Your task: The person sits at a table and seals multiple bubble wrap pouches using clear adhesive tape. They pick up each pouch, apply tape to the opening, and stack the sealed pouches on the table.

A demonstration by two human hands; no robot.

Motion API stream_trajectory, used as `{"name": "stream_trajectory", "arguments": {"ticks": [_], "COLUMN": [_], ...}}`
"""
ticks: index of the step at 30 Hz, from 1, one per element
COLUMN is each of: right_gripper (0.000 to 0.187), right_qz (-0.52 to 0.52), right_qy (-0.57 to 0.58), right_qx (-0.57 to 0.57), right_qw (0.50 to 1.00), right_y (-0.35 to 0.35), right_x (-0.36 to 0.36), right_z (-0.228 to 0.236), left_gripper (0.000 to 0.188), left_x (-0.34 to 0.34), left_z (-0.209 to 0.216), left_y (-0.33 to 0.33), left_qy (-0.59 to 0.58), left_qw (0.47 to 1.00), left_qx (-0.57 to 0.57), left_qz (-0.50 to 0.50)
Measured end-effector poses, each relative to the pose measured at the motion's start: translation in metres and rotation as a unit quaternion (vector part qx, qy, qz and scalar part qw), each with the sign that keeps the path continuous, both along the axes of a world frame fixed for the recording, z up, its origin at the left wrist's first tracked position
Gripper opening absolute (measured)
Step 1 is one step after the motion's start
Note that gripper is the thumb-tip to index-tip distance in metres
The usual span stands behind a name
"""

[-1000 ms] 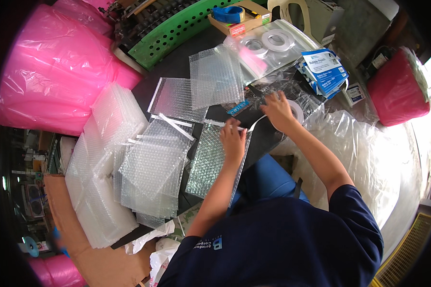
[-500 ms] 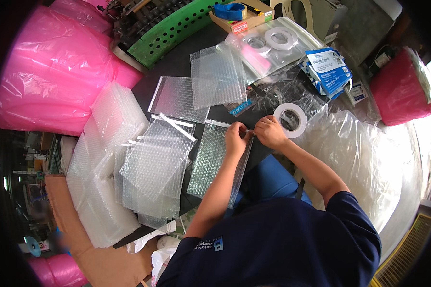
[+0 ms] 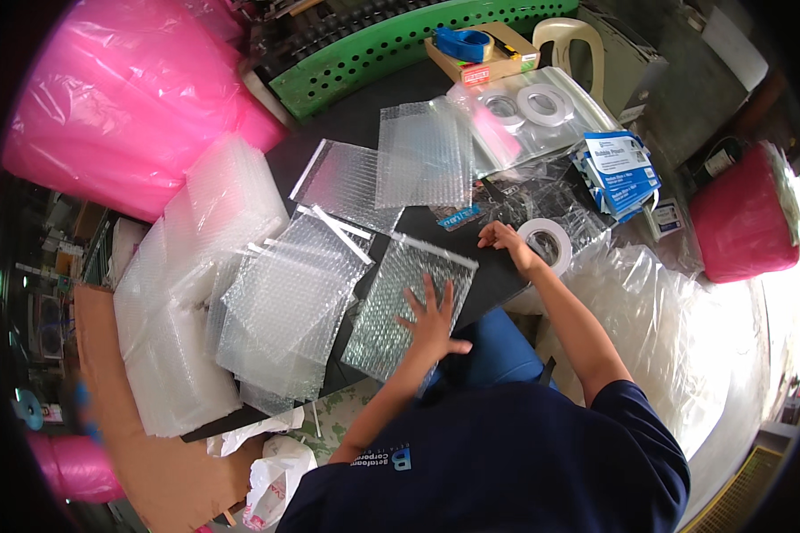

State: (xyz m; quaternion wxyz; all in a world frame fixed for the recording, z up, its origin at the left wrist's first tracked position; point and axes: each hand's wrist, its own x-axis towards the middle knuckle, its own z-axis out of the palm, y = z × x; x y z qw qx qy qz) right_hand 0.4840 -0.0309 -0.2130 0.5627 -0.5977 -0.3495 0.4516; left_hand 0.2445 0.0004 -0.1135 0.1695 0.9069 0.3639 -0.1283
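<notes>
My left hand [image 3: 433, 327] is spread flat over a clear bubble-wrap pouch [image 3: 378, 324] at the table's near edge, and nothing is gripped in it. A narrow strip runs along the pouch's far edge. To the right, my right hand [image 3: 507, 245] hovers by a white roll of tape [image 3: 564, 248], its fingers loosely bent and apart, with nothing seen in them. Left of the pouch lies a loose pile of bubble-wrap pouches [image 3: 271, 320], some with white strips at their edges. Farther back, more pouches [image 3: 425, 160] overlap on the black table.
A tall stack of bubble wrap [image 3: 164, 311] and a big pink bag [image 3: 142, 107] border the left. At the back are a cardboard box [image 3: 507, 62] holding a blue tape dispenser [image 3: 460, 43], and clear sheets with tape rolls [image 3: 547, 104]. Blue-and-white printed cards [image 3: 618, 169] lie right.
My hands were together at the pouch's far right corner; now they are apart. The left has come nearer and spread over the pouch; the right has stayed near the tape roll and opened. The view shifted slightly.
</notes>
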Motion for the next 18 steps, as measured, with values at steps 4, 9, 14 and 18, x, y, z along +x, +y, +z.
{"name": "stream_trajectory", "arguments": {"ticks": [4, 9, 14, 18], "right_gripper": [0.044, 0.046, 0.047, 0.045], "right_qz": [0.052, 0.029, 0.028, -0.008], "right_qy": [0.091, 0.085, 0.057, -0.042], "right_qx": [0.028, 0.03, -0.005, -0.061], "right_qw": [0.994, 0.996, 0.998, 0.997], "right_y": [-0.004, -0.006, 0.003, 0.002], "right_x": [0.006, 0.008, -0.006, 0.0], "right_z": [0.008, 0.006, 0.013, 0.0], "left_gripper": [0.083, 0.086, 0.064, 0.071], "left_x": [-0.051, -0.09, -0.061, 0.063], "left_z": [-0.003, 0.149, 0.06, -0.021], "left_y": [0.003, 0.056, 0.177, 0.184], "left_qy": [-0.119, -0.343, -0.125, -0.313], "left_qw": [0.991, 0.93, 0.971, 0.937], "left_qx": [-0.065, 0.134, 0.136, 0.122], "left_qz": [-0.02, 0.022, 0.152, -0.091]}}
